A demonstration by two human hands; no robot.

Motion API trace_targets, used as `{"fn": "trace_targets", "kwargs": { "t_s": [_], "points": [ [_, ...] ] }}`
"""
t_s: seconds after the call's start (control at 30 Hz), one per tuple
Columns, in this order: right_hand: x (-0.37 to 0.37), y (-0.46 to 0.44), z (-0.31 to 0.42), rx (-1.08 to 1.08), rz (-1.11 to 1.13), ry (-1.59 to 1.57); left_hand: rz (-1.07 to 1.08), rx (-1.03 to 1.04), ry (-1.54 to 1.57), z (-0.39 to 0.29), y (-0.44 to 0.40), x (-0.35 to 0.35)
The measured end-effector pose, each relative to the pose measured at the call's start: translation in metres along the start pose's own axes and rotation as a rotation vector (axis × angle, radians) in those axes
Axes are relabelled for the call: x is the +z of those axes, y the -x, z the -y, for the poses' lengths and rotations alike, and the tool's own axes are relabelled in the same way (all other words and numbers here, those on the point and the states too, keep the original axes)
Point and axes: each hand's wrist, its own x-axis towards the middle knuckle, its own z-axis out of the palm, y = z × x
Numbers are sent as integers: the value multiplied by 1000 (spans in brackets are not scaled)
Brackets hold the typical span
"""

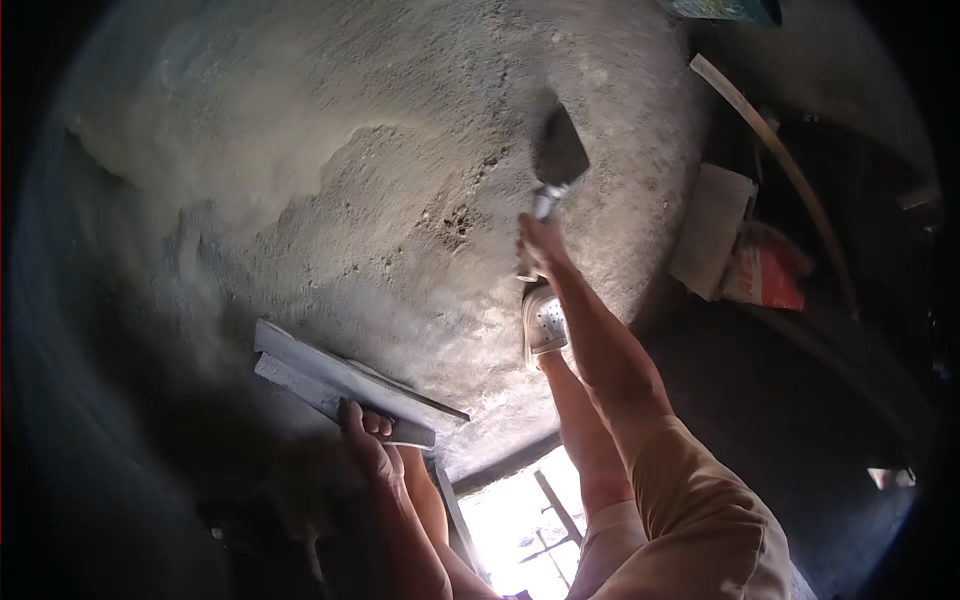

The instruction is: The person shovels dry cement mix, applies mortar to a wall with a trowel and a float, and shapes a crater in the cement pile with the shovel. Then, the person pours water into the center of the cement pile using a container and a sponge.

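Observation:
My right hand is closed round the handle of a trowel, whose dark blade points up over the rough grey plastered surface. Lower left, my left hand grips a long grey float or board, its fingers wrapped over the near edge. The board lies tilted, running from upper left to lower right. Pits and a ragged raised edge mark the plaster left of the trowel. Motion slightly blurs the blade.
A white perforated shoe stands just below my right hand. To the right are a pale block, a red and white bag and a curved strip. Bright light enters through an opening with bars at the bottom.

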Motion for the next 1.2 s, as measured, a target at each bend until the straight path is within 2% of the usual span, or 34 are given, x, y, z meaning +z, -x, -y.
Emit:
{"fn": "trace_targets", "kwargs": {
  "t_s": [0.07, 0.17, 0.23, 0.27, 0.33, 0.37, 0.4, 0.43, 0.47, 0.5, 0.53, 0.57, 0.6, 0.63, 0.67, 0.7, 0.77, 0.83, 0.9, 1.0, 1.03, 1.1, 1.13, 1.2],
  "points": [
    [60, 12, 20, -40, 32, -77, -12, -17, 14, -6, 0, -6],
    [128, 30, 82, 43, 184, -166, 34, -24, 90, -9, -7, -14],
    [144, 37, 107, 114, 188, -381, 54, -13, 148, -13, -2, -13],
    [144, 45, 119, 100, 193, -361, 56, -17, 173, -16, -2, -8],
    [134, 69, 123, -161, 318, -122, -107, -34, 207, -16, 3, -5],
    [129, 91, 127, -345, 453, -128, -151, -29, 194, -18, 7, -5],
    [122, 108, 139, -233, 402, -78, -194, -20, 191, -18, 4, -2],
    [113, 114, 141, -347, 491, 3, -58, -28, 284, -7, -5, -20],
    [104, 119, 147, -485, 417, 247, -142, -5, 290, -13, 0, -11],
    [88, 122, 145, -614, 515, 54, -109, 36, 345, -10, -1, -14],
    [76, 163, 169, -536, 306, 435, -70, 88, 402, -7, 0, -19],
    [53, 166, 168, -526, 351, 389, -89, 99, 421, -12, -3, -14],
    [23, 164, 159, -675, 367, 471, -142, 165, 419, -11, 2, -14],
    [-9, 166, 158, -667, 428, 531, -201, 228, 398, -10, 14, -21],
    [-41, 162, 158, -770, 403, 930, -225, 239, 403, -8, 23, -27],
    [-56, 164, 149, -776, 432, 929, -188, 324, 461, -7, 31, -31],
    [-82, 159, 119, -1232, 476, 1337, -178, 447, 532, 4, 54, -37],
    [-74, 123, 71, -956, 680, 1409, -359, 460, 501, 10, 42, -31],
    [-62, 100, 23, -770, 1015, 1511, -298, 478, 475, 6, 36, -27],
    [-51, 83, -65, -547, 1367, 1685, -533, 403, 469, 3, 40, -16],
    [-43, 91, -84, -496, 1426, 1796, -478, 383, 475, 8, 46, -21],
    [-32, 83, -144, -525, 1467, 1935, -426, 380, 411, 33, 37, -42],
    [-14, 72, -144, -564, 1437, 1933, -401, 407, 421, 47, 29, -47],
    [2, 68, -140, -340, 1443, 1978, -484, 360, 399, 80, 26, -59]
  ]
}}
